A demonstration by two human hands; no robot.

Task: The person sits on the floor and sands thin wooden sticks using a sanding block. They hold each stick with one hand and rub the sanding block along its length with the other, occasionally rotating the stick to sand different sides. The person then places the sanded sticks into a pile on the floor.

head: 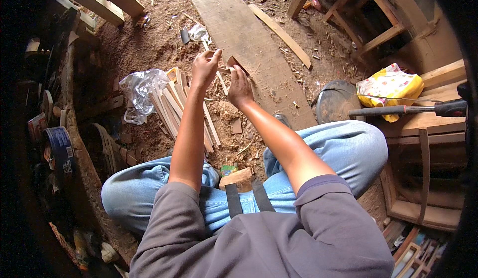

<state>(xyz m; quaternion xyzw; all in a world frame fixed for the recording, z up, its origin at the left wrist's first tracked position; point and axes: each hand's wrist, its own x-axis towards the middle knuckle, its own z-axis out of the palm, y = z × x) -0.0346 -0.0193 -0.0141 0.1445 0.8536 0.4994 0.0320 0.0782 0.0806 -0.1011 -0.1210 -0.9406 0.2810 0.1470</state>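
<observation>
My left hand (205, 67) is closed on a thin wooden strip (223, 70), which spans the gap towards my right hand. In my right hand (239, 87) is a bent brown sheet, apparently sandpaper (239, 64), standing up by the fingertips against the strip's other end. Both hands are held out in front of me, near the edge of a long wide plank (257, 50) dusted with shavings. Beside my left forearm lies a bundle of thin wooden strips (168, 102) on the ground. A clear plastic bag (140, 91) touches that bundle's left side.
A loose curved wood piece (282, 35) lies right of the plank. Wooden frames (377, 42) stand at upper right. A yellow and white bag (390, 85) rests on wooden furniture at right, near a grey-gripped bar (384, 111). A wood block (237, 179) sits between my legs; a rough log (69, 91) runs along the left.
</observation>
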